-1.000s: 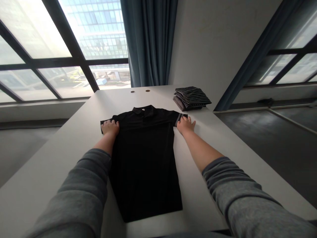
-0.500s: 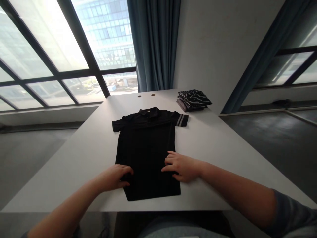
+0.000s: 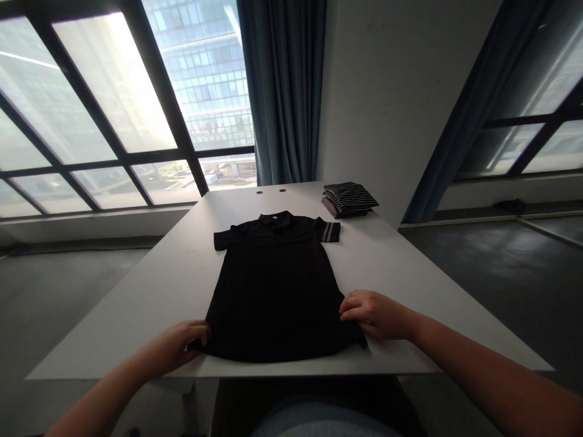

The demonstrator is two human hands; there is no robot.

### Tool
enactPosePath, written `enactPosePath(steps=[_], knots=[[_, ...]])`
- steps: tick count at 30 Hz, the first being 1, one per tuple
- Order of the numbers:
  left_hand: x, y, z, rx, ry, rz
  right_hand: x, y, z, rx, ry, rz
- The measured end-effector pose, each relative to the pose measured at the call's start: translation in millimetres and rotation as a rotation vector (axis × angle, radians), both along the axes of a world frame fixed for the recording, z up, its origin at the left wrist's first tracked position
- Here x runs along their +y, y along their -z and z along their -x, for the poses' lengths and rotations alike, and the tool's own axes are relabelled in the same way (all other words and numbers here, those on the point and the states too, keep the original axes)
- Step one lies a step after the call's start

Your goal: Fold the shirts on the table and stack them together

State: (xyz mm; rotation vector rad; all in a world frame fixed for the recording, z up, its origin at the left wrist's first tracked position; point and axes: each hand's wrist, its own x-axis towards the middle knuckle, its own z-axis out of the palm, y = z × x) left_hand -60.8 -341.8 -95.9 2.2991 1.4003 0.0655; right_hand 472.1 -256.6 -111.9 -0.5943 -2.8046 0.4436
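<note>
Two hands apart, left hand [image 3: 175, 347] and right hand [image 3: 376, 314], curl at the hem corners of a black polo shirt [image 3: 273, 285]: light, limp knit, best pinched there.

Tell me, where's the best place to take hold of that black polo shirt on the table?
I'd take the black polo shirt by the two corners of its hem, coming from the near side of the table. It lies flat with the collar pointing away, so the hem is closest, and the left hand and right hand are right beside those corners.
</note>
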Motion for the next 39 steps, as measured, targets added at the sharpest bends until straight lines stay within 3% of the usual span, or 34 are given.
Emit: enactPosePath(steps=[7,11,14,18,21,24,27,30,35,39], knots=[[-6.0,0.3,-0.4,-0.016,-0.049,0.160,-15.9,-9.2,-8.5,-0.081,0.044,0.057],[13.8,3.1,-30.7,0.078,-0.099,-0.028,-0.2,7.3,8.5,-0.028,0.306,0.000],[35.0,23.3,-53.0,0.113,-0.146,-0.236,12.2,36.2,24.3,-0.097,0.536,0.025],[51.0,67.5,-53.1,0.171,-0.208,-0.330,10.1,67.5,28.0,-0.169,0.612,0.053],[49.3,90.0,-41.2,0.182,-0.219,-0.358,2.5,75.4,16.1,-0.131,0.605,0.040],[44.3,92.8,-34.7,0.169,-0.221,-0.354,10.2,75.9,0.8,-0.117,0.642,0.055],[48.7,82.5,-34.3,0.173,-0.238,-0.339,44.8,75.8,-10.3,-0.130,0.746,0.036],[74.0,69.0,-34.2,0.179,-0.308,-0.367,101.1,75.4,-12.8,-0.089,0.814,-0.073],[162.0,49.7,-39.5,0.287,-0.455,-0.445,195.5,67.9,0.0,-0.068,0.889,-0.128],[241.1,40.6,-45.0,0.361,-0.403,-0.469,234.1,64.0,10.1,-0.114,0.945,-0.081]])
